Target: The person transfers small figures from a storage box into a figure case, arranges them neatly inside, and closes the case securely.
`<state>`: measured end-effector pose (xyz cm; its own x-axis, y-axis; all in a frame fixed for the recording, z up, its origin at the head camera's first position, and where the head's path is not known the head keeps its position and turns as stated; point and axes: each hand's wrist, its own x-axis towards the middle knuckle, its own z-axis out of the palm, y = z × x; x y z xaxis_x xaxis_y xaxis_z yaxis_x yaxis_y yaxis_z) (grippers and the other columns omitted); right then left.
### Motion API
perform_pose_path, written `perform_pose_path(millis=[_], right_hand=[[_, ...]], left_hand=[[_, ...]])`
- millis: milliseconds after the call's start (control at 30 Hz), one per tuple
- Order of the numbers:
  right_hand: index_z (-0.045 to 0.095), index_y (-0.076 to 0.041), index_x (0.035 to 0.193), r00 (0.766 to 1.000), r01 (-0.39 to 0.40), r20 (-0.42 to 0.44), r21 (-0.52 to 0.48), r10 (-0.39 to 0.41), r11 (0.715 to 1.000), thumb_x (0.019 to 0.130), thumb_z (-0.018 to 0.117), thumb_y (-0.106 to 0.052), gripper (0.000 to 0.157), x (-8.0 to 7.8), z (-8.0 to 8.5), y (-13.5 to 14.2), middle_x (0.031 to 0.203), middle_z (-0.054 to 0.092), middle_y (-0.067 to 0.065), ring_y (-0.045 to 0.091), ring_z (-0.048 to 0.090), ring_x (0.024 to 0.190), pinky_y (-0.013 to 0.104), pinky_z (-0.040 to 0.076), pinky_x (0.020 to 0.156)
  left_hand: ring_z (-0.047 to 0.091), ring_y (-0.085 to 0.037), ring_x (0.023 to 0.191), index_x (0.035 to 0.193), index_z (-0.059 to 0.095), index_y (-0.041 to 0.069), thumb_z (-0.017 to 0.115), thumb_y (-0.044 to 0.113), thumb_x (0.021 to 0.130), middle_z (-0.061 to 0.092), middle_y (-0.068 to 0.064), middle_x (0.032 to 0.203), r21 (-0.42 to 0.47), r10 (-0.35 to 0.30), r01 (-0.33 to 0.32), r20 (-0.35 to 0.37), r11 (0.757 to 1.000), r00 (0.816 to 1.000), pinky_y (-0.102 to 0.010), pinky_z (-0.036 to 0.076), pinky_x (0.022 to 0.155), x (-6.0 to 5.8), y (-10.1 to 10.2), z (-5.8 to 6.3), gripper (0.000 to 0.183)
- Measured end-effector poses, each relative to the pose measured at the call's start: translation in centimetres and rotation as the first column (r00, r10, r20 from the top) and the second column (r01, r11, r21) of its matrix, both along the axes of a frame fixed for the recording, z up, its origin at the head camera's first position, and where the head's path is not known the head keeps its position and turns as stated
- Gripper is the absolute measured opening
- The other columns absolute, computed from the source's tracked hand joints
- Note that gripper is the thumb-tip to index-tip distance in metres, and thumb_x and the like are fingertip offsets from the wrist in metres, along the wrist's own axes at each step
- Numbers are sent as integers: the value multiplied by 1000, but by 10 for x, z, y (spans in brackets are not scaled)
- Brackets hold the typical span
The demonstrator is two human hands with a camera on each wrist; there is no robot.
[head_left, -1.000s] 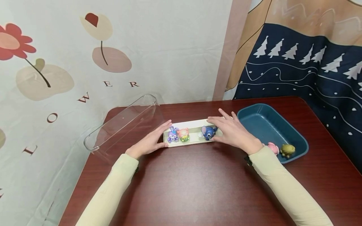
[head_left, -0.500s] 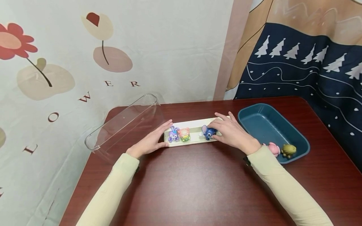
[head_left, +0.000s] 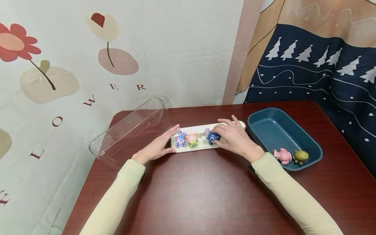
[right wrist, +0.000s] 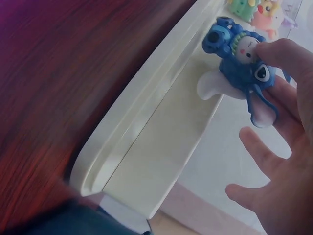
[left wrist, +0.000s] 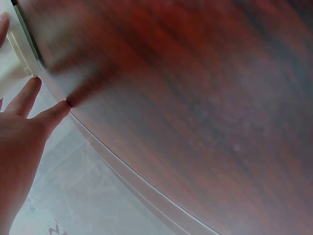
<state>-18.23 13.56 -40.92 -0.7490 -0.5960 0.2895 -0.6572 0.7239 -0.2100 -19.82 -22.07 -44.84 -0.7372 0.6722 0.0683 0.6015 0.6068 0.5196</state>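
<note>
My right hand (head_left: 235, 137) pinches a blue big-eared toy figurine (right wrist: 261, 73) between thumb and fingers, over the long white two-step display base (head_left: 198, 129). In the right wrist view the figurine leans on its side, and the other fingers are spread. To its left on the lower step stand a purple rabbit figurine (head_left: 180, 141) and a pink figurine with green at its front (head_left: 192, 141). My left hand (head_left: 154, 148) rests at the base's left end, fingers extended, thumb at the front corner. Left fingertips touch the base's edge in the left wrist view.
A clear plastic cover (head_left: 126, 129) lies at the table's left back. To the right stands a dark blue tub (head_left: 305, 133) holding a pink figurine (head_left: 283, 156) and a green figurine (head_left: 301, 157). A printed cloth (head_left: 176, 58) hangs behind the brown table (head_left: 211, 195).
My right hand has closed its fingers on the blue figurine and moved it a little left along the base. The left hand stays at the base's left end.
</note>
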Motion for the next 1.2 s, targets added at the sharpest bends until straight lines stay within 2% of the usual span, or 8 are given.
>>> perform_pose_path(millis=[167, 400, 667, 1200], right_hand=[[76, -15, 121, 999, 6, -37, -4, -6, 1000, 85, 87, -28, 40, 0, 1, -9, 117, 76, 3, 31, 51, 137, 68, 21, 118], [76, -15, 120, 999, 32, -42, 18, -31, 999, 85, 87, -30, 39, 1, -3, -16, 117, 76, 2, 31, 50, 137, 68, 21, 118], [77, -15, 118, 997, 36, -67, 18, -35, 999, 85, 87, -30, 38, 1, -7, -17, 116, 76, 1, 31, 50, 137, 70, 24, 116], [76, -16, 120, 996, 39, -78, 39, -35, 998, 85, 87, -32, 40, 2, -8, -18, 119, 74, 3, 34, 48, 139, 71, 24, 115]], left_hand=[[20, -25, 157, 164, 27, 7, 81, 11, 91, 20, -10, 172, 0, 0, 0, 4, 1000, 1000, -47, 24, 123, 1, 0, 1, 91], [18, -25, 157, 164, 27, 8, 81, 10, 91, 20, -10, 172, 0, -1, 1, 3, 1000, 1000, -47, 24, 123, 1, 1, 1, 91], [19, -24, 157, 164, 26, 8, 81, 11, 91, 18, -7, 172, -8, 5, -5, 5, 1000, 1000, -47, 24, 123, 1, 0, 1, 91], [19, -25, 157, 164, 27, 7, 82, 10, 90, 20, -10, 172, 2, 1, -1, -2, 1000, 1000, -47, 24, 123, 1, 0, -1, 92]])
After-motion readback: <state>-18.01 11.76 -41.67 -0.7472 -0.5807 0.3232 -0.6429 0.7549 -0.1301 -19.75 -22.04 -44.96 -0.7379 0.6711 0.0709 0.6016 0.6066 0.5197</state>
